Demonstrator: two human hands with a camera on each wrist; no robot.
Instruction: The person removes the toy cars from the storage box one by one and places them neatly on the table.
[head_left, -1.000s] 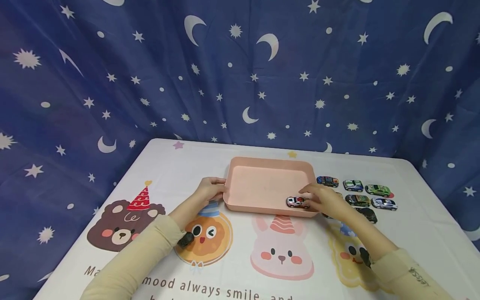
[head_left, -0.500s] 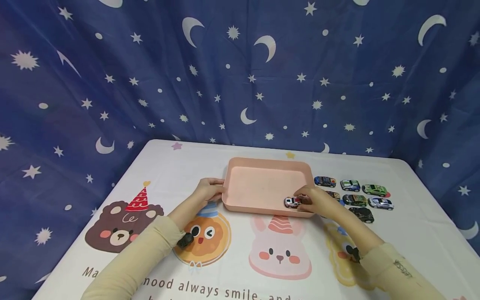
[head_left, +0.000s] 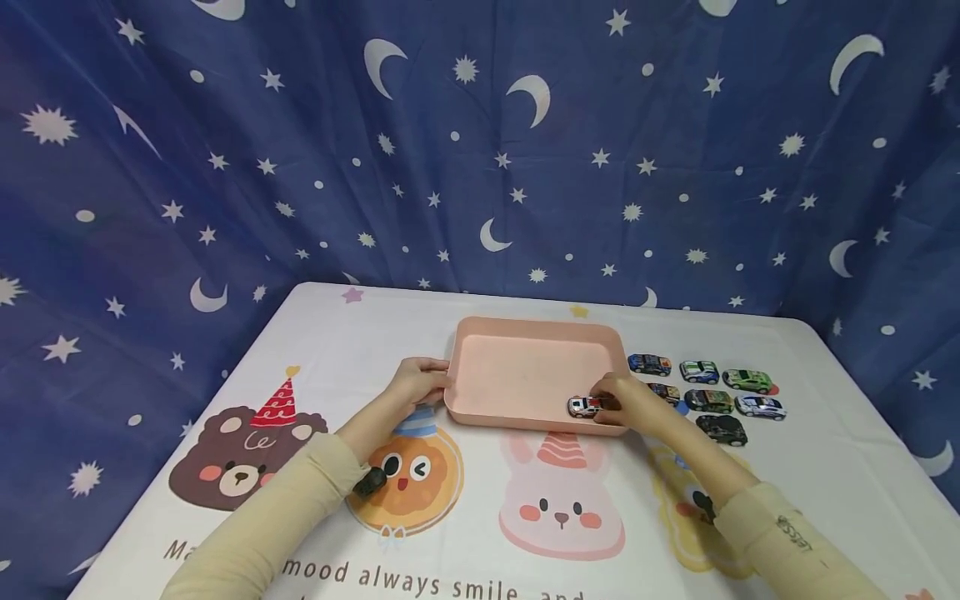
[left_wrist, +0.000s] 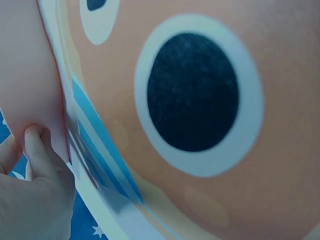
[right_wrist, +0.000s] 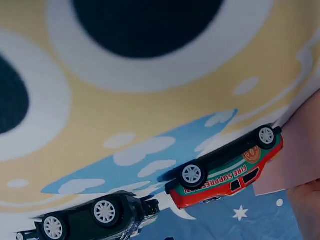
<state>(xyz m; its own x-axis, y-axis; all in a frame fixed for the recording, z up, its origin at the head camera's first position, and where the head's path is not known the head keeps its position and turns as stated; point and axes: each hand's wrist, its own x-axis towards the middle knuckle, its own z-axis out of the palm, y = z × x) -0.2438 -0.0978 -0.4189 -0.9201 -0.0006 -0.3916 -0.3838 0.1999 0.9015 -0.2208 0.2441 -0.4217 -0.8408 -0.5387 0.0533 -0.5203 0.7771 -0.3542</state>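
Note:
A shallow pink tray (head_left: 531, 423) lies on the table. Inside its near right corner is a white and red toy car (head_left: 582, 407). My right hand (head_left: 637, 406) reaches over the tray's right wall, thumb and fingers around the car's rear end, which they partly cover. At the tray's left side, my left hand (head_left: 417, 381) holds the edge; in the left wrist view its thumb (left_wrist: 36, 137) presses the tray's wall (left_wrist: 32, 75). The right wrist view shows only part of the right hand (right_wrist: 309, 205) beside the tray's wall (right_wrist: 295, 150); the held car is hidden there.
Right of the tray stand several toy cars in loose rows, including a green car (head_left: 747, 381), a silver car (head_left: 761, 407) and a black car (head_left: 722, 429). A red and green fire car (right_wrist: 227, 170) is close beneath the right wrist. A blue curtain (head_left: 420, 167) hangs behind the table.
My right hand's fingers have come down and slightly left, closing around the rear of the white and red car. The left hand stays at the tray's edge.

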